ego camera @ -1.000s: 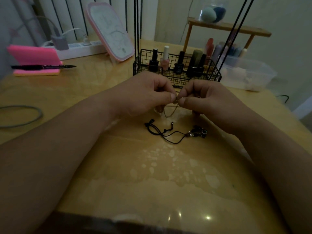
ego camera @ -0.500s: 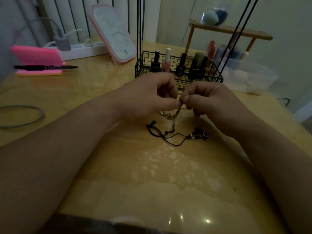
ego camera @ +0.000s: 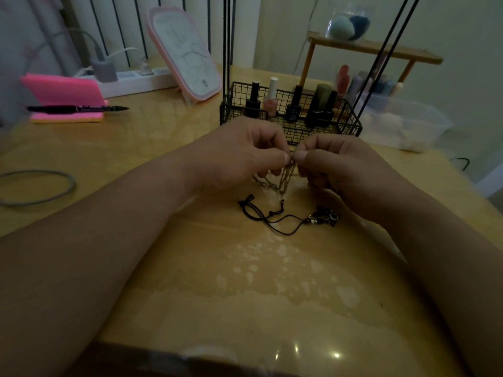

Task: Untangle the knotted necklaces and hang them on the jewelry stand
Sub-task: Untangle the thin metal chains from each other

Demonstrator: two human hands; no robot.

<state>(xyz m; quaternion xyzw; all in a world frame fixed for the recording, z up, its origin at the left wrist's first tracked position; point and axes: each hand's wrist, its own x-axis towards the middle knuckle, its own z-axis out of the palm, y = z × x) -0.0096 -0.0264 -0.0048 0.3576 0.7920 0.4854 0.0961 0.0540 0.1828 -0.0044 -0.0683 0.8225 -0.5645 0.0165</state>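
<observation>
Grip: left hand point(ego camera: 245, 156) and right hand point(ego camera: 334, 164) each pinch the chain necklace point(ego camera: 285, 180), thumb tips nearly touching.
Chain: hangs down from both pinches, slack on the desk point(ego camera: 163, 148).
Knot: too fine to see.
Cord necklace point(ego camera: 275, 221): loose, nearer the person.
Wire stand point(ego camera: 351, 123): just behind the hands, its rods upright.

The 2 hands, left point(ego camera: 245, 151) and right point(ego camera: 334, 164), meet just before the basket point(ego camera: 345, 115), whose bottles point(ego camera: 253, 102) and black rods point(ego camera: 228, 50) wall off the desk's point(ego camera: 272, 281) far edge; a box point(ego camera: 413, 126) and shelf point(ego camera: 381, 50) fill the far right corner. A cord necklace point(ego camera: 324, 217) lies between the forearms, with open top from it to the near edge. Leftward the top lies open up to the mirror point(ego camera: 187, 53), power strip point(ego camera: 136, 80), pink pad point(ego camera: 62, 91), pen point(ego camera: 76, 108) and cable point(ego camera: 40, 172).
</observation>
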